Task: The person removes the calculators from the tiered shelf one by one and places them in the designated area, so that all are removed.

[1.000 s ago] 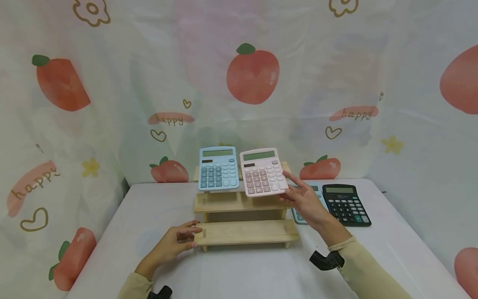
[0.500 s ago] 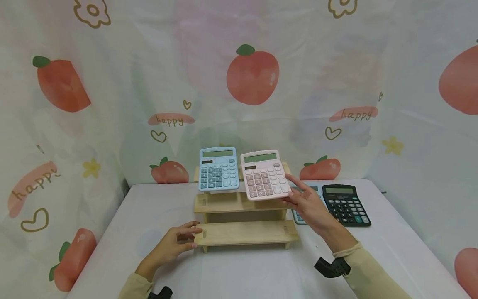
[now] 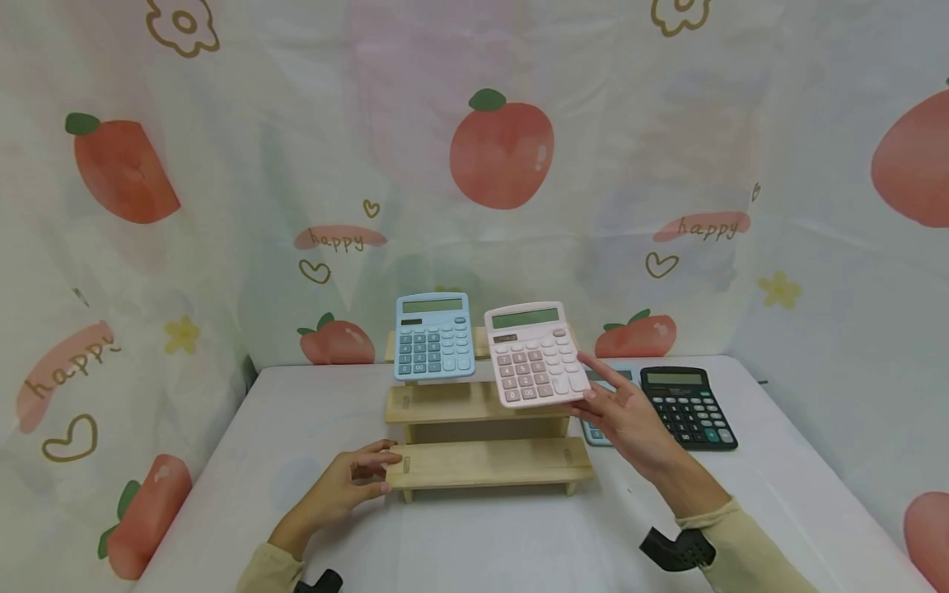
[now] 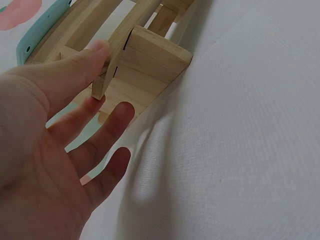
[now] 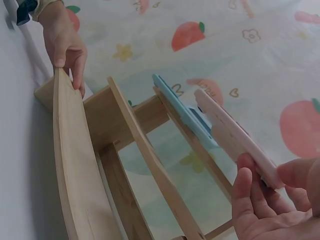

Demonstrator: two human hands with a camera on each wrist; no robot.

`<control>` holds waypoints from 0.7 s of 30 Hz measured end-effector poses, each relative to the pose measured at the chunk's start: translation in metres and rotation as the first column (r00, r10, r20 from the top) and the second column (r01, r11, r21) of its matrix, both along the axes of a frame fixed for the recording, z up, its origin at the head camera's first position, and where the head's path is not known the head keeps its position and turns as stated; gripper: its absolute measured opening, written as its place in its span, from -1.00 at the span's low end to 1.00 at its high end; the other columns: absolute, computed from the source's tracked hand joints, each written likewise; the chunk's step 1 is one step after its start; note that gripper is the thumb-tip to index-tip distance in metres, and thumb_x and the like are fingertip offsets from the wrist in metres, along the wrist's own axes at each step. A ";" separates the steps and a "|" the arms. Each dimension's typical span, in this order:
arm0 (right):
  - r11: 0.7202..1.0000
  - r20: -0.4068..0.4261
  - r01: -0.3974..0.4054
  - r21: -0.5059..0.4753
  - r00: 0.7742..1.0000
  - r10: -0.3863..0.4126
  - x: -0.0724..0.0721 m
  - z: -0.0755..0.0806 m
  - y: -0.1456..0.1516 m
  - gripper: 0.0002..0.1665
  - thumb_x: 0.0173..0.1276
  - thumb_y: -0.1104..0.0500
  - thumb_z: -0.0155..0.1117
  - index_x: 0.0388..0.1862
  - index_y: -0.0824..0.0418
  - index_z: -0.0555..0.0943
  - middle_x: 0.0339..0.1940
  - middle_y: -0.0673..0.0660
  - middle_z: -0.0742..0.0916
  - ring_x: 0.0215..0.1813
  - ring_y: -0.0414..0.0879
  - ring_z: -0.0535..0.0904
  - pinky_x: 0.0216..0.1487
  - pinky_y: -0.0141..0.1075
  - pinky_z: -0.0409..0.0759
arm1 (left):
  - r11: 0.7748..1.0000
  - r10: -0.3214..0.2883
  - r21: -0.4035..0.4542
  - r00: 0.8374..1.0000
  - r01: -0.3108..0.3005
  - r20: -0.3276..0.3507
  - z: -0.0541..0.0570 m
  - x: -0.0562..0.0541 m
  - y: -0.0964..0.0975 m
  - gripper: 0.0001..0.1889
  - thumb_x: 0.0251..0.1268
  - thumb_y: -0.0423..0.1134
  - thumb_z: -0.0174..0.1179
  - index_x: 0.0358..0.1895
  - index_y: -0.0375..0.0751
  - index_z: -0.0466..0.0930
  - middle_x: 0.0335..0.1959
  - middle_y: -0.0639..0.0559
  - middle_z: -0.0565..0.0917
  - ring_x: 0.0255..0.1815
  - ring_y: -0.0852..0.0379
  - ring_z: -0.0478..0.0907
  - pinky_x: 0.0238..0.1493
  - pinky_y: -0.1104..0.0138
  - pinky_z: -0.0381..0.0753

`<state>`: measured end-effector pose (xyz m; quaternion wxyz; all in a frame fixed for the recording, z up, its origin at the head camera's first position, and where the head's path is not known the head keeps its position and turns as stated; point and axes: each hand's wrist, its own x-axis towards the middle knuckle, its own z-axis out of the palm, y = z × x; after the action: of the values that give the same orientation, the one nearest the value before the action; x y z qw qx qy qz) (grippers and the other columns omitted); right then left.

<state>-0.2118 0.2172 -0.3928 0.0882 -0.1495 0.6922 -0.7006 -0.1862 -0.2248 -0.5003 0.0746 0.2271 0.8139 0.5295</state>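
Observation:
A pink calculator is held by its lower right edge in my right hand, above the tiered wooden rack. In the right wrist view the thumb lies on one face of the pink calculator and the fingers are behind it. My left hand pinches the left end of the rack's lowest shelf, thumb on one side and fingertip on the other in the left wrist view. A light blue calculator leans upright on the rack's top tier, left of the pink one.
Right of the rack, a black calculator lies on the white table. Next to it a second blue calculator is partly hidden by my right hand. A fruit-print curtain hangs behind and along both sides.
My right hand has drawn the pink calculator slightly right and down, toward me, away from the blue calculator on the rack. The left hand keeps its hold on the shelf end.

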 end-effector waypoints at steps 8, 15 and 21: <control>1.000 -0.022 -0.004 0.001 1.000 0.004 0.009 0.000 0.007 -0.23 0.66 0.10 -0.02 0.68 0.15 -0.06 0.39 -0.01 0.50 0.19 -0.29 0.65 0.18 -0.45 0.62 | 1.000 -0.001 0.009 1.000 0.001 -0.006 -0.001 0.000 0.000 -0.54 0.33 -0.24 0.35 0.25 -0.32 0.60 0.46 -0.46 0.37 0.18 0.54 0.48 0.17 0.35 0.63; 0.999 -0.051 -0.022 -0.023 0.998 0.021 0.017 -0.003 0.015 -0.22 0.65 0.15 -0.01 0.68 0.22 -0.08 0.31 -0.20 0.56 0.20 -0.30 0.65 0.18 -0.45 0.62 | 1.000 0.000 0.009 1.000 0.000 -0.004 -0.001 0.000 0.000 -0.54 0.33 -0.23 0.35 0.25 -0.32 0.60 0.46 -0.45 0.37 0.18 0.49 0.50 0.17 0.34 0.63; 0.999 -0.062 -0.033 -0.034 0.998 0.031 0.023 -0.006 0.023 -0.24 0.66 0.19 -0.03 0.68 0.23 -0.08 0.29 -0.23 0.59 0.18 -0.28 0.65 0.16 -0.45 0.63 | 1.000 0.000 0.004 1.000 0.000 -0.006 0.000 0.000 0.000 -0.54 0.33 -0.23 0.35 0.25 -0.32 0.60 0.46 -0.45 0.36 0.20 0.51 0.48 0.18 0.31 0.63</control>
<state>-0.1886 0.2399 -0.3983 0.0753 -0.1836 0.6797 -0.7062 -0.1857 -0.2247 -0.5003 0.0715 0.2289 0.8131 0.5305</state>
